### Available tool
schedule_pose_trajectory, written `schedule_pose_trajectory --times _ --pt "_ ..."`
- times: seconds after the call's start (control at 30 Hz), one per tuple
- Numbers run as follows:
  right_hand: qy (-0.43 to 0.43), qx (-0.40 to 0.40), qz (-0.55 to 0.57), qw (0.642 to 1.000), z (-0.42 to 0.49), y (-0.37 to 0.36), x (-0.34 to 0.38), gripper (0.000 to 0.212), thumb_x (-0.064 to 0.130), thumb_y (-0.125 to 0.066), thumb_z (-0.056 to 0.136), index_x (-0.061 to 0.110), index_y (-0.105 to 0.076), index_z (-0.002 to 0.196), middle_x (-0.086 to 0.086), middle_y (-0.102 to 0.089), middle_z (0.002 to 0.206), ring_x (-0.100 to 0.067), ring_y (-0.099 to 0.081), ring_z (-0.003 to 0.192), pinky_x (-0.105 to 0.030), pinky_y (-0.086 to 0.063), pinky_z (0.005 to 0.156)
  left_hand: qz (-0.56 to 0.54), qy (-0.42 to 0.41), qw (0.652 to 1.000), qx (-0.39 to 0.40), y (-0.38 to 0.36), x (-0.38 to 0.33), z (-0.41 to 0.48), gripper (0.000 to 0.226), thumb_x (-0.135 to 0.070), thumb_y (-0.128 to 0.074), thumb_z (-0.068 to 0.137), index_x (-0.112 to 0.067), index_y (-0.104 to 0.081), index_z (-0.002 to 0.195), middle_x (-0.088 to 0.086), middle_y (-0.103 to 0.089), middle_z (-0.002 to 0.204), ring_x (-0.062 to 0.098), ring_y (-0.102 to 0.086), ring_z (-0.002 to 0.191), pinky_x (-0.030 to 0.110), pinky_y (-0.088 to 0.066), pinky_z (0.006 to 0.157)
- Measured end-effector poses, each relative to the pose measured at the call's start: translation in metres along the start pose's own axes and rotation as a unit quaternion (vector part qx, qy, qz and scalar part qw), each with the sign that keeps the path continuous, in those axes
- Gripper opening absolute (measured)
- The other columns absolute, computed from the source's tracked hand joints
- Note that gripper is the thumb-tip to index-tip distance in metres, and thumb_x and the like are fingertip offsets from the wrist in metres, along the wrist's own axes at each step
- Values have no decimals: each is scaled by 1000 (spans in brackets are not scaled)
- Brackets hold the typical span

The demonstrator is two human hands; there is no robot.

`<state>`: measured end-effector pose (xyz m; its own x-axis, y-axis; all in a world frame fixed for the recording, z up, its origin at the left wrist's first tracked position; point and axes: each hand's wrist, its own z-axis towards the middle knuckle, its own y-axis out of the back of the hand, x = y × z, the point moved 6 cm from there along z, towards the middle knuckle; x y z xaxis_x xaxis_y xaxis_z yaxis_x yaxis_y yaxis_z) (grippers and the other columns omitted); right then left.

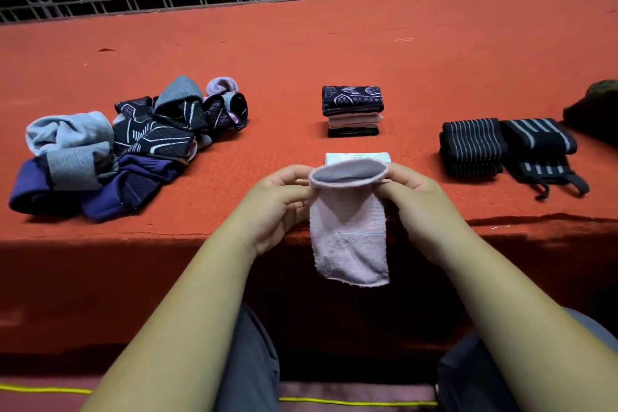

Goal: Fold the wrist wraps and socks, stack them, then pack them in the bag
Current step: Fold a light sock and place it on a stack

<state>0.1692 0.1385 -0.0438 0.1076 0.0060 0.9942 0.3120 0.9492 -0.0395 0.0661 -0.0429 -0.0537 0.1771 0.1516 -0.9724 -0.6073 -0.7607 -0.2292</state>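
Pinching pink sock (349, 241) by its cuff, left hand (276, 207) and right hand (419, 202), over table (187, 224) edge.

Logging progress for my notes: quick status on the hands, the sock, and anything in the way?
Left hand, right hand: both pinching pink sock at cuff. Sock hanging, unfolded. Pale folded piece lies between it and folded stack.

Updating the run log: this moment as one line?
stage: folding socks | left hand: pinches pink sock cuff | right hand: pinches cuff | sock stack: behind | unfolded pile: left
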Motion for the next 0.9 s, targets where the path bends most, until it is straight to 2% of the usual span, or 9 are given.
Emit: schedule_pose_trajectory --times 0.07,0.27,0.37,0.47,0.5,0.57,0.67,0.8,0.9 --pt "1 -6 -24 1000 0 3 1 29 1 -60 97 16 -83 104 0 -82 103 -13 -74 92 -24 -58 81 7 2 1000 3 0 0 -1 31 17 -54 93 -11 -68 91 5 -69 79 13 -66 69 24 -57 71" --pt "-36 -23 -44 998 1 8 -9 29 0 -52 91 14 -78 87 -8 -59 65 -23 -47 59 -30 -34 55 13 3 1000 7 -2 -1 -2 34 15 -44 94 -11 -64 86 9 -59 74 13 -59 65 22 -57 67" --pt "-33 -23 -75 996 2 11 -11 33 3 -47 88 14 -78 88 -8 -39 61 -25 -29 56 -36 -19 55 -4 12 1000 -3 0 -1 0 25 8 -45 96 -10 -63 96 12 -68 84 19 -68 75 29 -61 75" --pt "-18 -23 -45 999 1 9 -7 37 -2 -43 90 9 -79 88 1 -43 53 -12 -35 46 -26 -26 50 2 16 1000 4 -3 2 1 13 -9 -65 98 -8 -65 111 14 -73 100 23 -72 89 32 -61 82" --pt "-8 -17 -30 999 0 7 -4 35 -2 -45 94 7 -79 89 3 -50 54 -7 -42 47 -22 -33 49 22 14 1000 10 -3 4 1 24 -14 -74 94 -5 -65 115 14 -73 104 22 -72 93 32 -61 84" --pt "34 6 -52 998 -2 4 1 25 5 -58 99 10 -81 91 -1 -70 74 -6 -58 66 -21 -45 64 66 11 998 14 -3 8 2 40 -11 -81 87 -2 -65 122 16 -74 108 23 -72 98 33 -60 87" --pt "65 47 -107 991 -3 2 0 12 4 -73 95 14 -79 99 6 -73 90 -7 -61 83 -19 -47 79 88 1 996 -6 -2 6 1 32 -1 -77 92 1 -66 122 15 -75 101 20 -71 89 26 -58 75" --pt "62 74 -83 992 -2 -1 -4 45 1 -79 91 26 -70 127 2 -76 111 -9 -69 98 -23 -54 90 56 -10 998 -22 -3 3 -1 20 2 -71 95 0 -68 115 7 -73 82 13 -69 68 21 -55 61" --pt "30 85 -77 993 2 -3 -7 55 6 -77 95 26 -59 143 -2 -77 125 -16 -73 117 -37 -56 105 34 -24 999 -34 -2 0 -2 21 0 -71 96 -3 -69 117 5 -75 85 16 -71 74 32 -61 71"
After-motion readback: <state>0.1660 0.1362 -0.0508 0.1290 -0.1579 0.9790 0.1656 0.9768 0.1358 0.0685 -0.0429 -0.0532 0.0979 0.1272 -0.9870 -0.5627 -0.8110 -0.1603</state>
